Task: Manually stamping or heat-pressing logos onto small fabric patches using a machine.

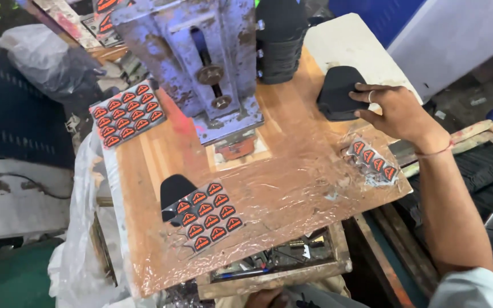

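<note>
Low at the frame's bottom edge my left hand [266,298] is barely visible — grip unclear. Right hand [396,111] pinches a black piece [338,91]; I judge it could slip — hold's shallow.

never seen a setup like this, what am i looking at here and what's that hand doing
This is one picture from a camera worn on a person's head, looking down at a workbench. The bench is a wooden board partly covered in crinkled clear plastic film. At its back stands a worn, blue-grey metal press, with a stack of black pieces beside it. The person's right hand reaches out and grips a black shaped piece at the board's far edge. On the board lie sheets of small orange-and-black badges: one at the near middle, overlapping another black piece, one at the left, and a short strip near the wrist. The left hand barely shows at the bottom edge.
</note>
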